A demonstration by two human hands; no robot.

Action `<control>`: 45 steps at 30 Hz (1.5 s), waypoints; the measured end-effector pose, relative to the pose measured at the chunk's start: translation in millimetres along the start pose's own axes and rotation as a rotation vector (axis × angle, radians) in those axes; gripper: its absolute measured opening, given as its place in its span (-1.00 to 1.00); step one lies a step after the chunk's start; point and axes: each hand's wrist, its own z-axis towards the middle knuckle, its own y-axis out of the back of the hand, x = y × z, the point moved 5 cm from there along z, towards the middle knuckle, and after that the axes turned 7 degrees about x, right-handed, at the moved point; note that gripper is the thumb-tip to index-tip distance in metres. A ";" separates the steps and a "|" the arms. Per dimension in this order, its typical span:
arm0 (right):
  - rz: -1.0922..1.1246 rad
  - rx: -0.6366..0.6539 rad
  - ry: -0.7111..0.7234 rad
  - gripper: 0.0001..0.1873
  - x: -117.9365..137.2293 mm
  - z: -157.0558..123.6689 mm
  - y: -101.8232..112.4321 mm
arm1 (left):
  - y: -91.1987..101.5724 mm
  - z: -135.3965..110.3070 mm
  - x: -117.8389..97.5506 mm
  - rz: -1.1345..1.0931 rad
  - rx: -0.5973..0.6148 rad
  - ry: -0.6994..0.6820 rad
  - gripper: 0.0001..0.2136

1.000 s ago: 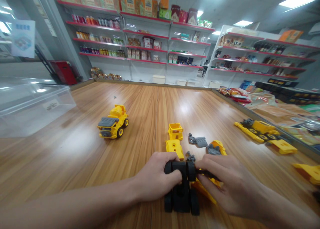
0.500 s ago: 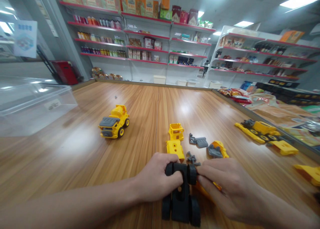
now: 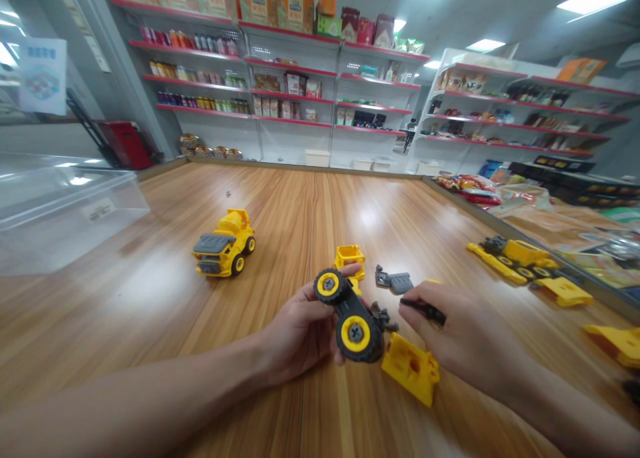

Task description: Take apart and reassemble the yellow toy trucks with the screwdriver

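My left hand (image 3: pixel 305 325) grips a black toy truck chassis (image 3: pixel 345 311), tilted on its side above the table. Two black wheels with yellow hubs and cross-slotted grey screws face me. My right hand (image 3: pixel 457 331) is closed around a slim black screwdriver (image 3: pixel 424 310), its narrow end pointing left, apart from the chassis. Between the hands lie a yellow truck body part (image 3: pixel 413 368) and small grey pieces (image 3: pixel 384 317). Behind the chassis are a yellow cab frame (image 3: pixel 350 255) and a grey hinged part (image 3: pixel 395 281). Another yellow piece is mostly hidden by the chassis.
A yellow toy mixer truck (image 3: pixel 225 243) stands on the wooden table (image 3: pixel 150 331) to the left. More yellow truck parts (image 3: pixel 563 290) and a partly built truck (image 3: pixel 520 257) lie at right. A clear plastic bin (image 3: pixel 70 218) sits far left; packaged goods (image 3: pixel 520 208) lie beyond the right edge.
My left hand has turned the chassis so its wheel hubs face me. My right hand has drawn away from the wheel, rightward and up, uncovering the yellow body part.
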 end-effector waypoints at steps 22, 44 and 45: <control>-0.276 -0.040 -0.098 -0.76 -42.0 23.5 2.0 | -11.2 -2.4 20.7 -0.171 0.191 0.482 -0.63; -0.249 0.166 0.152 -0.92 -27.8 15.5 6.6 | -12.1 -4.5 20.5 -0.237 0.303 0.506 -0.35; -0.246 0.151 0.154 -0.92 -28.2 15.4 6.0 | -12.3 -3.9 20.0 -0.237 0.302 0.506 -0.36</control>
